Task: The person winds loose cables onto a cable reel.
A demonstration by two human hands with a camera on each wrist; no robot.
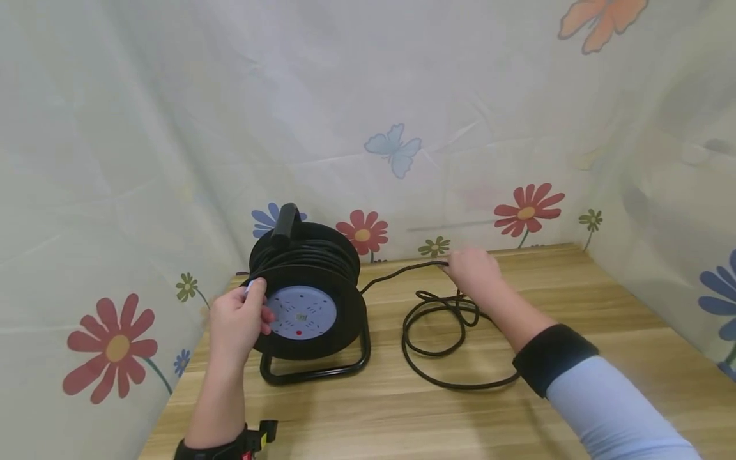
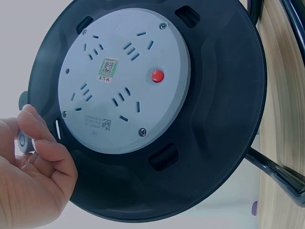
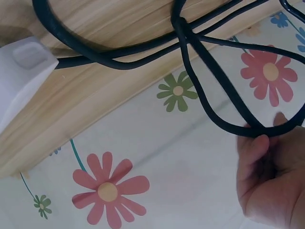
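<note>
A black cable reel (image 1: 322, 281) with a pale grey socket face (image 1: 301, 312) stands on its frame at the table's left. My left hand (image 1: 238, 319) pinches a small grey knob (image 2: 22, 140) on the reel's rim; the socket face (image 2: 124, 78) and its red button (image 2: 157, 75) fill the left wrist view. The black cable (image 1: 397, 273) runs from the reel to my right hand (image 1: 474, 268), which pinches it near the back edge. Loose loops (image 1: 439, 332) lie beneath that hand. In the right wrist view my fingers (image 3: 257, 143) curl round the cable (image 3: 209, 109), and a white plug-like piece (image 3: 21, 71) shows at left.
The wooden table (image 1: 402, 409) is hemmed in by a floral curtain (image 1: 402, 128) at the back and on both sides. The reel's carry handle (image 1: 285, 223) sticks up at the rear. Bare wood lies in front of the reel and loops.
</note>
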